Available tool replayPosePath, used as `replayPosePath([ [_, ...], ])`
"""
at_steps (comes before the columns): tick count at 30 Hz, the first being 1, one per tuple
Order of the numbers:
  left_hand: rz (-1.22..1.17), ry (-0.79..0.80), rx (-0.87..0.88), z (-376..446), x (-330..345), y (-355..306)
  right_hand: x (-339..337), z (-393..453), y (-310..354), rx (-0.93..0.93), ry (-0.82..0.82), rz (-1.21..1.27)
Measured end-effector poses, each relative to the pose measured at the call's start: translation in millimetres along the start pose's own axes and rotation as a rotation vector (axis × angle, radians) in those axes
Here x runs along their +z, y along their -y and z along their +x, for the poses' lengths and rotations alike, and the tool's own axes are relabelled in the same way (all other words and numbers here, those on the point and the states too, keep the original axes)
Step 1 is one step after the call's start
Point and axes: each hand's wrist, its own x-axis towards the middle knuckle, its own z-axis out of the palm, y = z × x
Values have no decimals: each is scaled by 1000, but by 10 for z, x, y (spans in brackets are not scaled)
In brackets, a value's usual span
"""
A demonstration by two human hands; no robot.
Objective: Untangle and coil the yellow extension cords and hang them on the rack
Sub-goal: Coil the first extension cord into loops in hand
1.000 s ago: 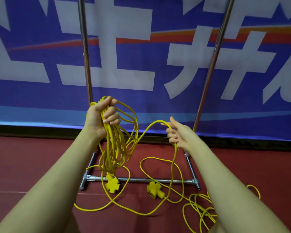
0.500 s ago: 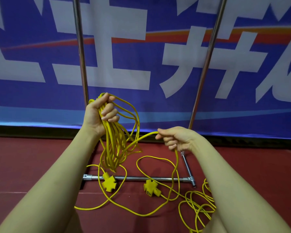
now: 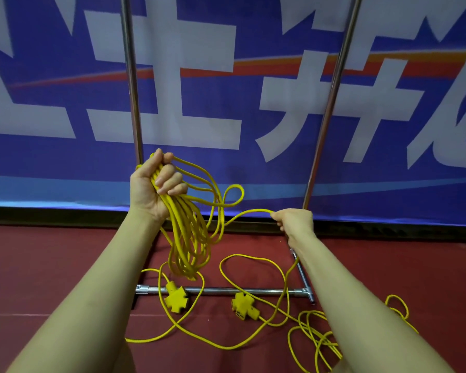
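Left hand [image 3: 156,189] fingers gripping coiled cord [image 3: 189,238], right hand [image 3: 293,220] pinching strand, loose cord [image 3: 315,337] cut off below.

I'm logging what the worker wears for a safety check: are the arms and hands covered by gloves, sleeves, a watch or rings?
No. The left hand and right hand are bare, without gloves, rings or a watch, and both forearms are uncovered as far as the view shows.
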Motion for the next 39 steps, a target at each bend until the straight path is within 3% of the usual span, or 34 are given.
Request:
replayPosePath([
  [3,-100,84,-57,-1,-49,-1,38,21,-14,-6,-106,228],
  [11,250,-186,-74,-42,-44,88,-25,35,156,-67,-102,642],
  [19,520,-440,-190,-9,8,230,-91,-115,401,-162,110,709],
  [25,580,-454,-231,15,6,333,-168,-197,550,-174,471,715],
  [32,689,-436,-215,55,82,528,-205,-209,573,-245,512,528],
  [39,691,-450,-268,53,49,511,-274,-165,506,-180,633,471],
])
